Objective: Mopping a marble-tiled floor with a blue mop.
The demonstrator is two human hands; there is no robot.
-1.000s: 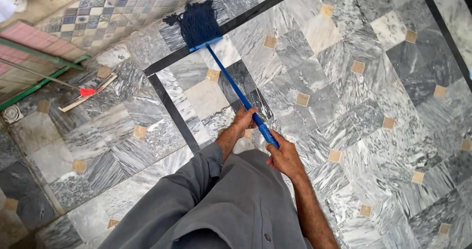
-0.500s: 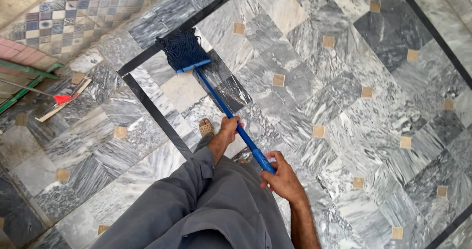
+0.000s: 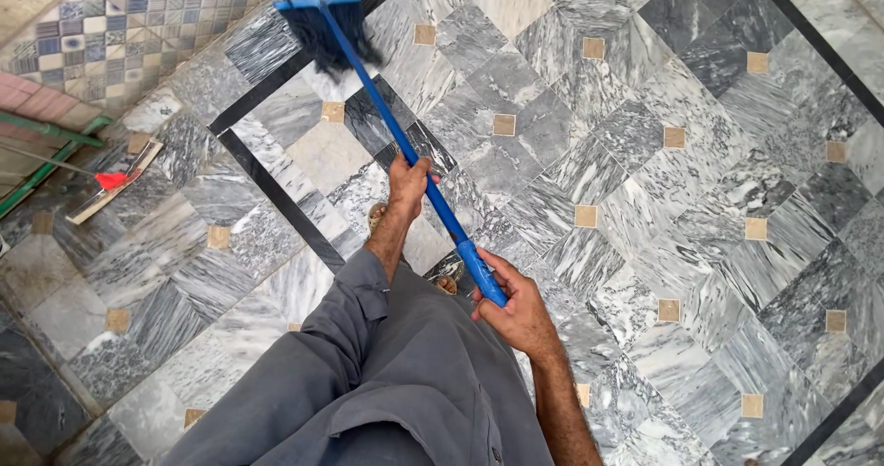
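Observation:
I hold a blue mop with both hands over a grey marble floor. My left hand [image 3: 407, 182] grips the blue handle [image 3: 387, 121] midway up. My right hand [image 3: 516, 308] is closed on the handle's lower end grip. The dark blue string mop head [image 3: 322, 26] sits at the far end, near the black border strip [image 3: 267, 185], and looks lifted or flipped with its blue bar on top. My grey sleeve and clothing fill the bottom centre. A sandalled foot shows just below my left hand.
A floor squeegee with a red fitting [image 3: 112, 180] lies at the left on wet tiles. A green pipe [image 3: 51, 127] and a patterned tile wall [image 3: 138, 15] run along the upper left. Marble tiles with small tan insets spread to the right.
The mop head has moved away from me, up past the black border, and turned over. My left hand has slid further out along the handle. The view has shifted slightly.

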